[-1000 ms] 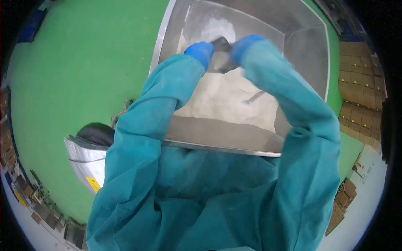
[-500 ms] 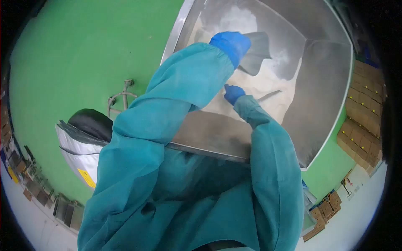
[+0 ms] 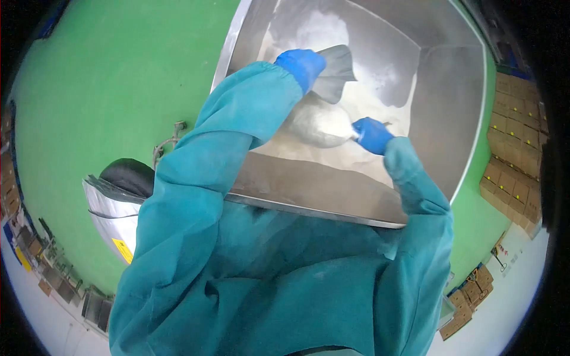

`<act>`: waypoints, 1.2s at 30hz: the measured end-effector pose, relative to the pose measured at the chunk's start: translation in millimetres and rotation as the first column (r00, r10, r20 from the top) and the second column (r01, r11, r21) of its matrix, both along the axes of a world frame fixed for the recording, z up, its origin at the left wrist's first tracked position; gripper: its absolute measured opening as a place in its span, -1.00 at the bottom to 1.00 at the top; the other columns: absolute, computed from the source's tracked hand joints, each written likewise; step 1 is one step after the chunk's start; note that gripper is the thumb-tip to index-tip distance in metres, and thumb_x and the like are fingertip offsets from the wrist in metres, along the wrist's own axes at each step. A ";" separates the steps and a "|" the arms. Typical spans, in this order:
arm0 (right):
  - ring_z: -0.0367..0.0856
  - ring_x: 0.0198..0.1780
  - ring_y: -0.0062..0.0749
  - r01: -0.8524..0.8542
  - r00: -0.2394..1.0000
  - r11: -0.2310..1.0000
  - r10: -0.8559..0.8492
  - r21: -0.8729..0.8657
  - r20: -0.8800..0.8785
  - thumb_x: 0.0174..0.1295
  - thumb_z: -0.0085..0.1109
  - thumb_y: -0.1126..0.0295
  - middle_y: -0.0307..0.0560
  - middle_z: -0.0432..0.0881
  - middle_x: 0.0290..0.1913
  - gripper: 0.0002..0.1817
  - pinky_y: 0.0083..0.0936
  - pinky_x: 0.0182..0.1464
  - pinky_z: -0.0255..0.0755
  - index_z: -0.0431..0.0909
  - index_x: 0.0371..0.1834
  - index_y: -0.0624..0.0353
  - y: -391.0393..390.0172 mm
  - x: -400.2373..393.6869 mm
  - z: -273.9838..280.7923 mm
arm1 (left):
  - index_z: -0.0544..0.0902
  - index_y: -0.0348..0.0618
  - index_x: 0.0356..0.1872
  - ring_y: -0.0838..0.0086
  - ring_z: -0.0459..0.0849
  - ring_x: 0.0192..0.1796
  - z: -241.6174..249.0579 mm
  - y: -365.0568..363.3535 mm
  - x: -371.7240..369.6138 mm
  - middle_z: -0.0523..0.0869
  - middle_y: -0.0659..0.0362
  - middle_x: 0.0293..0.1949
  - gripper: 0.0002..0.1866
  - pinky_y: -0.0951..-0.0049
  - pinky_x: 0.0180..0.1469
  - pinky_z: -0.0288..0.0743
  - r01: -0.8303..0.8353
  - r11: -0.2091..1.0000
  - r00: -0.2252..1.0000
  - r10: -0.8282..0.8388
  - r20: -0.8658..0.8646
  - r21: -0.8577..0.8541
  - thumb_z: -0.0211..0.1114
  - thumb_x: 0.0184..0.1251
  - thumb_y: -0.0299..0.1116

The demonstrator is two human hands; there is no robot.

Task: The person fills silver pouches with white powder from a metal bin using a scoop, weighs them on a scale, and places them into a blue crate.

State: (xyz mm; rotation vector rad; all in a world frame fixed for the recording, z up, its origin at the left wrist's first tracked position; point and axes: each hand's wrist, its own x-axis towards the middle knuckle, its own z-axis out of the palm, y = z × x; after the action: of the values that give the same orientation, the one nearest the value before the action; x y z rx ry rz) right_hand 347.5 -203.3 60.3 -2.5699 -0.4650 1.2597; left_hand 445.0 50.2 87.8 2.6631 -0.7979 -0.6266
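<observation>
A plastic bag (image 3: 323, 123) bulging with white powder lies tilted over the steel bin's powder bed. Its loose grey translucent mouth (image 3: 337, 74) fans out beyond my left hand. My blue-gloved left hand (image 3: 301, 66) is closed round the gathered neck. Closed on the bag's pointed far corner is my right hand (image 3: 373, 136), also in a blue glove. A short bit of a dark, stick-like piece (image 3: 387, 124) shows just behind the right hand; the rest is hidden.
The steel bin (image 3: 448, 113) holds loose white powder (image 3: 368, 163), with its near rim (image 3: 314, 215) against my gown. A silver bag with a black top (image 3: 113, 210) stands at left. Stacked cardboard boxes (image 3: 513, 148) line the right side. A caster frame (image 3: 163, 145) shows on the green floor.
My right hand has moved right and now grips the bag's corner. The filled bag body has come into view between the hands. My left hand keeps its hold on the neck.
</observation>
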 end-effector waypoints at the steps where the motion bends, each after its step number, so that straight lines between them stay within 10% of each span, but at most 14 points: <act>1: 0.52 0.01 0.01 -0.004 0.996 1.000 0.005 -0.012 0.085 0.18 0.07 0.24 0.08 0.60 -0.05 -0.70 -0.23 0.09 0.38 0.60 -0.11 0.14 -7.5 5.7 37.0 | 0.56 -0.05 0.03 0.07 0.63 -0.07 -7.5 0.6 -1.8 0.65 -0.03 -0.12 -0.67 0.16 -0.03 0.51 -0.018 0.999 1.000 0.018 0.010 -0.033 0.05 0.25 -0.44; 7: 0.54 -0.02 0.05 -0.100 0.990 0.949 0.125 -0.298 0.067 0.28 -0.02 0.11 0.14 0.59 -0.05 -0.63 -0.21 0.05 0.40 0.59 -0.13 0.17 -10.5 73.0 171.8 | 0.56 -0.10 0.03 0.08 0.63 -0.06 0.3 0.2 -0.9 0.65 -0.02 -0.08 -0.69 0.18 0.00 0.50 -0.025 1.000 0.999 0.024 -0.036 -0.010 0.05 0.29 -0.39; 11: 0.59 -0.21 0.03 0.029 0.924 0.979 0.051 -0.202 0.378 0.18 0.08 0.11 0.13 0.62 -0.33 -0.68 -0.23 -0.13 0.45 0.62 -0.39 0.15 36.0 99.1 153.2 | 0.58 -0.11 0.01 0.06 0.61 -0.03 -1.6 0.4 1.6 0.64 -0.03 -0.08 -0.69 0.18 0.03 0.49 -0.127 0.991 0.990 0.125 -0.064 -0.030 0.07 0.25 -0.39; 14: 0.61 -0.16 -0.06 -0.404 0.747 0.912 0.375 -0.073 0.549 0.13 0.10 0.26 0.04 0.65 -0.28 -0.79 -0.29 -0.10 0.49 0.64 -0.32 0.12 88.1 73.7 210.8 | 0.59 -0.11 -0.01 0.04 0.60 -0.01 -27.8 3.9 10.6 0.64 -0.05 -0.07 -0.70 0.18 0.05 0.47 -0.157 0.987 0.988 0.157 0.004 -0.037 0.07 0.26 -0.38; 19: 0.63 -0.21 -0.05 -0.534 0.709 0.716 0.669 -0.450 0.225 0.04 0.13 0.36 0.01 0.65 -0.22 -0.68 -0.31 -0.16 0.52 0.60 -0.10 0.14 101.5 95.6 145.4 | 0.60 -0.13 -0.04 0.02 0.60 -0.01 -14.6 8.4 11.3 0.64 -0.07 -0.08 -0.71 0.17 0.05 0.47 -0.124 0.992 0.992 0.124 -0.017 0.022 0.07 0.25 -0.37; 21: 0.64 -0.28 -0.07 -0.576 0.702 0.805 0.399 0.141 0.590 0.03 0.13 0.42 -0.01 0.67 -0.27 -0.63 -0.30 -0.19 0.53 0.57 -0.02 0.07 73.7 82.5 166.5 | 0.60 -0.14 -0.05 0.02 0.61 -0.02 -9.4 8.9 6.7 0.65 -0.07 -0.10 -0.71 0.16 0.04 0.48 -0.197 0.980 0.980 0.197 -0.018 -0.007 0.09 0.22 -0.40; 25: 0.66 -0.17 -0.07 -0.294 0.888 0.706 0.451 -0.644 0.090 0.15 0.02 0.48 0.01 0.67 -0.18 -0.61 -0.29 -0.10 0.53 0.56 0.05 -0.13 36.8 29.6 193.3 | 0.60 -0.13 -0.06 0.02 0.62 -0.04 -17.3 9.3 13.0 0.65 -0.06 -0.12 -0.70 0.16 0.02 0.49 -0.156 0.986 0.985 0.159 -0.064 0.054 0.14 0.14 -0.46; 33: 0.63 -0.17 -0.03 -0.268 0.963 0.961 0.269 -0.070 0.011 0.23 -0.08 0.25 0.03 0.66 -0.21 -0.72 -0.18 -0.06 0.48 0.63 -0.30 0.12 16.4 -102.9 -164.5 | 0.60 -0.12 -0.06 0.04 0.63 -0.07 -1.4 5.0 4.6 0.66 -0.04 -0.15 -0.67 0.15 -0.04 0.52 -0.155 0.988 0.987 0.155 -0.035 0.014 0.17 0.08 -0.51; 36: 0.60 -0.22 0.03 -0.231 0.973 0.971 0.231 0.067 0.021 0.22 -0.04 0.26 0.08 0.65 -0.25 -0.73 -0.17 -0.10 0.46 0.60 -0.28 0.19 77.5 -105.0 -194.5 | 0.61 -0.10 -0.05 0.03 0.63 -0.08 -6.7 2.6 7.5 0.66 -0.04 -0.15 -0.65 0.15 -0.05 0.53 -0.148 0.989 0.982 0.150 -0.111 0.033 0.14 0.08 -0.54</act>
State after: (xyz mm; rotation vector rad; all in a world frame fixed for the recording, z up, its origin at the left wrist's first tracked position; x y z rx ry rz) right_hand 242.4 -125.9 -134.3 -2.5245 -0.8165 1.2748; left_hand 452.4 52.8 81.1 2.6508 -0.5576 -0.7442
